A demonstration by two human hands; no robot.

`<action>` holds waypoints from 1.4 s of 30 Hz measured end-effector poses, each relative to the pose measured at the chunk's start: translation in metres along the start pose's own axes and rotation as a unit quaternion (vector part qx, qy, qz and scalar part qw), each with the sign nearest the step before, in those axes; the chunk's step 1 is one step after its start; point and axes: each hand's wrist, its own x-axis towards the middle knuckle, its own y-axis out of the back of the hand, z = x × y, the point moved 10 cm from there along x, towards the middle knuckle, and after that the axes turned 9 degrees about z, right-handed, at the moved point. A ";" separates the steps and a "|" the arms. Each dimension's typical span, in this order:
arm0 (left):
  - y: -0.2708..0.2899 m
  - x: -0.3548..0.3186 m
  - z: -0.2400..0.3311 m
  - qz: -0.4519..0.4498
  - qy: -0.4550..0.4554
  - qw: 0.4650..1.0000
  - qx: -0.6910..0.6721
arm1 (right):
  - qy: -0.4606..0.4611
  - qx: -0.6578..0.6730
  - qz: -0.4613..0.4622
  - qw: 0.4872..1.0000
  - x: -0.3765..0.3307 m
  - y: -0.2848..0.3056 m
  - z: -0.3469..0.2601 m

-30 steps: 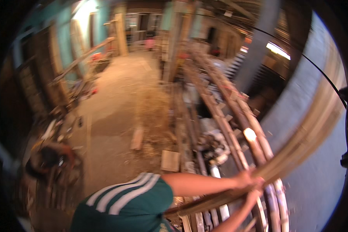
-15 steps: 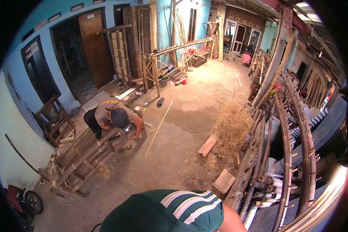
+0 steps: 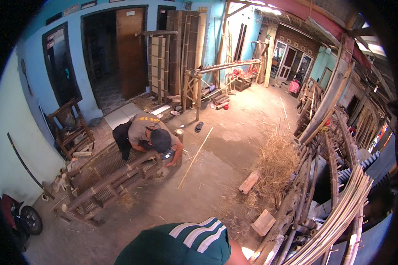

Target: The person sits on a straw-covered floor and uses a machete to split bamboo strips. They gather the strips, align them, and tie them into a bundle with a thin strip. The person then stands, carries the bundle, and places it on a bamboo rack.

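Neither of my hands shows in the head view. A dark green sleeve with white stripes [image 3: 194,238] fills the lower middle, and a bare upper arm [image 3: 238,255] runs from it past the lower edge. To the right of that arm, a bundle of thin pale bamboo strips [image 3: 336,221] rises from the lower edge, fanned at its upper end. What supports its lower end is out of the picture. A co-worker in a cap [image 3: 157,141] bends over a bamboo bench [image 3: 106,185] on the left, one hand beside a dark power tool [image 3: 167,154].
Straw [image 3: 276,154] lies heaped on the floor near a wooden block [image 3: 263,222] and a plank [image 3: 250,181]. Bamboo poles and a slanting post [image 3: 331,97] line the right side. A motorbike wheel [image 3: 31,220] stands at lower left; a long stick [image 3: 195,158] lies mid-floor.
The view has swung, so the room sits further right and lower. The bamboo strip bundle has come further into the picture, up and leftward. The co-worker remains bent over the bench.
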 end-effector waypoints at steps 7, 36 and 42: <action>0.045 -0.059 -0.080 0.082 0.053 0.994 -0.050 | -0.197 0.084 -0.103 0.971 -0.084 -0.063 0.111; 0.013 -0.060 -0.080 0.100 0.085 0.991 0.009 | -0.218 0.275 -0.107 0.930 -0.212 0.081 0.114; 0.041 -0.035 -0.068 -0.043 0.077 0.993 0.076 | -0.341 0.205 -0.012 0.917 -0.193 0.094 0.148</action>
